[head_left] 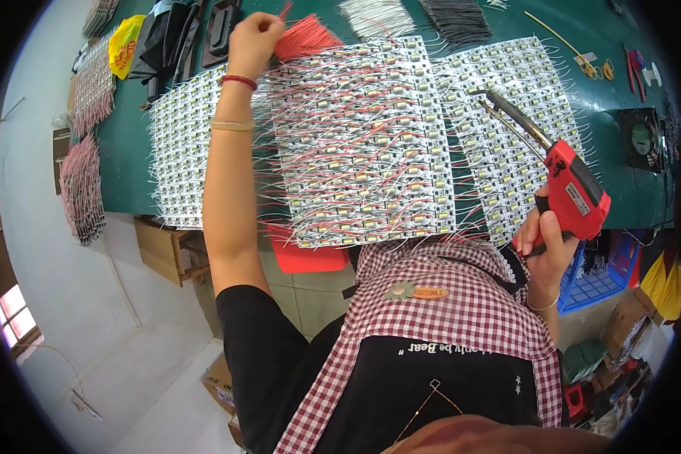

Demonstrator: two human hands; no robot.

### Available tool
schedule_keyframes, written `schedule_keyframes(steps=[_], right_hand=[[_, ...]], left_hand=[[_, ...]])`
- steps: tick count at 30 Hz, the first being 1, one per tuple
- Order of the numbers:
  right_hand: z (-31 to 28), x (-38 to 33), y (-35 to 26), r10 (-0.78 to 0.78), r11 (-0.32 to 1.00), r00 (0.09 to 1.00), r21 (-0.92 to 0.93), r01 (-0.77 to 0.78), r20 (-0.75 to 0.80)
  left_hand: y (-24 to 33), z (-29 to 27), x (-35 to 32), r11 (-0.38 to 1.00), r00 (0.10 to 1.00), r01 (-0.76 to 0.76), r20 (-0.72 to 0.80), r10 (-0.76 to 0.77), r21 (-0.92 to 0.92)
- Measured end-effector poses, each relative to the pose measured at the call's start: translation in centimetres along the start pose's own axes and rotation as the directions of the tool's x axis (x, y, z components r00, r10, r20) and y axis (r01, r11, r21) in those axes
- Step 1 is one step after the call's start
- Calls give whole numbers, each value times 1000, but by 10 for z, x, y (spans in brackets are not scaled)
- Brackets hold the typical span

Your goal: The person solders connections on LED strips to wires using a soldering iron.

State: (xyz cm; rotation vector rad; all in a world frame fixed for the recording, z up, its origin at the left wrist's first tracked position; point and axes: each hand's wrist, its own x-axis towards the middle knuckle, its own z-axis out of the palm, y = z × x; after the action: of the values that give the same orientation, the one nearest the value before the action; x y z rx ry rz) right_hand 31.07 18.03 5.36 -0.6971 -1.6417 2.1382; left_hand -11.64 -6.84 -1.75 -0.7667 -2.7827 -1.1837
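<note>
My left hand (254, 44) reaches to the far side of the table, its fingers pinched on a thin red wire (286, 10) beside a fanned bundle of red wires (310, 39). At the right, my right hand (550, 244) grips a red and black soldering gun (575, 189) by its handle. Its tip points up and left, over the right circuit board panel (518, 113). Directly before me lies the middle circuit board panel (363, 144), with red and white wires across its rows. A third circuit board panel (180, 163) lies partly under my left forearm.
White wires (376, 17) and dark wires (456, 20) lie in bundles at the back of the green table. A small black fan (641, 141) stands at the right. Further left are a yellow bag (125, 47) and wired boards (82, 189) hanging over the edge. A blue crate (594, 284) sits below.
</note>
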Motion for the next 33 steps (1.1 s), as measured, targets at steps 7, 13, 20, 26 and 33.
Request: schedule_keyframes(steps=[7,13,20,26,33], right_hand=[[1,0,4,-13,999,1000,38,14,-22],[3,0,3,-7,1000,1000,15,7,-10],[3,2,3,-23,998,1000,61,22,4],[4,-7,-8,-16,992,998,122,24,-65],[13,6,-8,302,939,950,-194,-283,78]], left_hand=[[-23,-2,-3,758,957,-35,-239,-161,-651],[-38,4,-20,641,958,-29,-203,-201,-767],[0,-15,-33,673,947,30,-194,-255,-739],[96,-6,-82,629,972,237,176,-158,-741],[216,49,-206,852,780,278,622,69,-443]])
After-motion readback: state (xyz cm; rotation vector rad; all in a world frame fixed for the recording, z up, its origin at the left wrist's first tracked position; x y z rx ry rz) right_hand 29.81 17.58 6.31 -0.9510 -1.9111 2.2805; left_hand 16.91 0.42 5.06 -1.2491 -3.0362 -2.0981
